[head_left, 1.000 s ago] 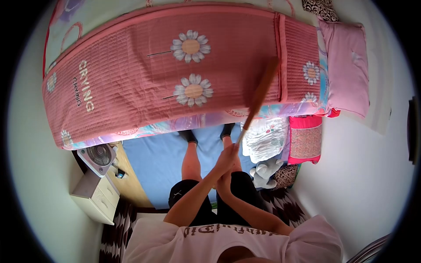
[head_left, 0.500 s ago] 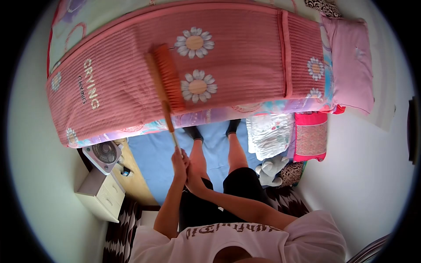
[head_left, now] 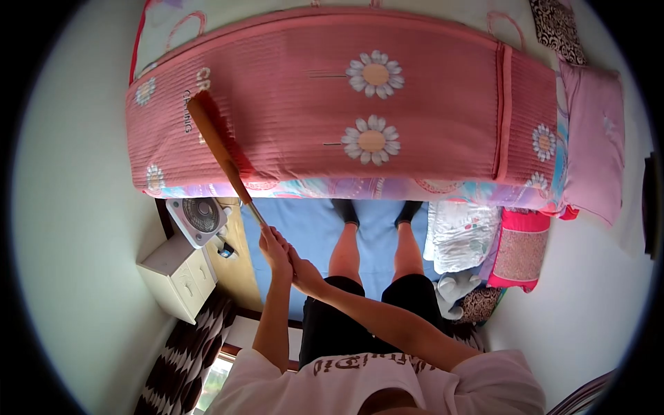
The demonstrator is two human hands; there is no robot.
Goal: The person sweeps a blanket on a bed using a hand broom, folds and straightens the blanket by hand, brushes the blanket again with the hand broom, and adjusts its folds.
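Orange-brown and red, the brush [head_left: 218, 144] is held across the white lettering [head_left: 203, 77] on the pink blanket [head_left: 290, 131], its handle [head_left: 256, 214] clamped by the fingers [head_left: 278, 238] of the left hand [head_left: 275, 254] and right hand [head_left: 306, 274].

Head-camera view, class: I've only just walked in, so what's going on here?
A person grips a long-handled brush with both hands, the left hand nearer the brush head and the right hand just below it. The brush head lies over the left part of the pink daisy quilt, its tip beside the lettering and its red bristles facing right. A pink pillow lies at the quilt's right end.
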